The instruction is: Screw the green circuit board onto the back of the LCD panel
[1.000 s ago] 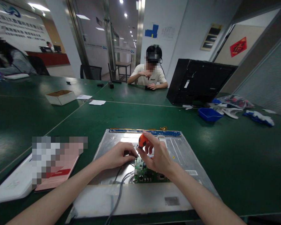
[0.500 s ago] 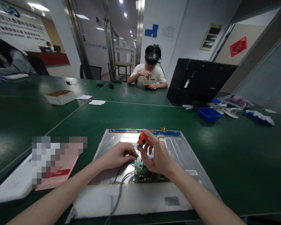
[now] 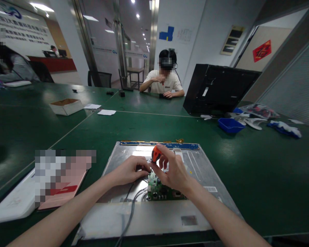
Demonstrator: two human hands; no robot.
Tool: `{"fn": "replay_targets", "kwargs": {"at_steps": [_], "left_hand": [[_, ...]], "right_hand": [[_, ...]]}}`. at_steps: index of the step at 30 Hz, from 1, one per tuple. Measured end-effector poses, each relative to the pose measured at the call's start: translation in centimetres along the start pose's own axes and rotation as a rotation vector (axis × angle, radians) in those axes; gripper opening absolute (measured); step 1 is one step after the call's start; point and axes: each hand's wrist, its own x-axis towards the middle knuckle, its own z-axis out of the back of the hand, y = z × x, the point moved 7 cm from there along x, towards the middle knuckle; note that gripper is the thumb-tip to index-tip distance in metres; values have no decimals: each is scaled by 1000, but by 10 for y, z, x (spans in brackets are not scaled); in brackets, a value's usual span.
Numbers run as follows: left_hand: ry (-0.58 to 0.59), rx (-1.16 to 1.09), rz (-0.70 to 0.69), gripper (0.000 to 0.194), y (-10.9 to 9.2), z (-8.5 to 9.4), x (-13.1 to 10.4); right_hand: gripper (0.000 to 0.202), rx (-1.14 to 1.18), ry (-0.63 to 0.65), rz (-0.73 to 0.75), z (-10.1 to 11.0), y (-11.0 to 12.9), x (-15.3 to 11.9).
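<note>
My right hand (image 3: pixel 173 168) grips an orange and black screwdriver (image 3: pixel 156 154), its shaft pointing down at the upper left corner of a green circuit board (image 3: pixel 157 190). Close to the tip, my left hand (image 3: pixel 134 168) has its fingers pinched together at the board's edge; what lies between them is too small to make out. The board sits on the metal back of a display panel (image 3: pixel 144 219) lying flat. Grey cables (image 3: pixel 132 212) run from the board's left side over the near edge. Part of the board is hidden under my right hand.
A black monitor (image 3: pixel 218 89) stands at the back right, near a blue tray (image 3: pixel 230 125) and gloves (image 3: pixel 284 129). At left lie a white object (image 3: pixel 18 199) and a pink booklet (image 3: pixel 64 192). Farther off are an open box (image 3: pixel 66 106) and a seated person (image 3: pixel 167 79) across the table.
The screwdriver handle has turned slightly in my right hand, whose fingers have shifted a little. My left hand stays in place.
</note>
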Motion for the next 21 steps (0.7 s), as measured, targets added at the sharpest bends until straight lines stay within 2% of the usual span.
{"fn": "replay_targets", "kwargs": {"at_steps": [11, 21], "left_hand": [[17, -17, 34, 8, 0, -1, 0], [13, -12, 9, 6, -1, 0, 0]], "right_hand": [[65, 23, 14, -50, -2, -3, -2], [66, 21, -8, -2, 0, 0, 0]]}}
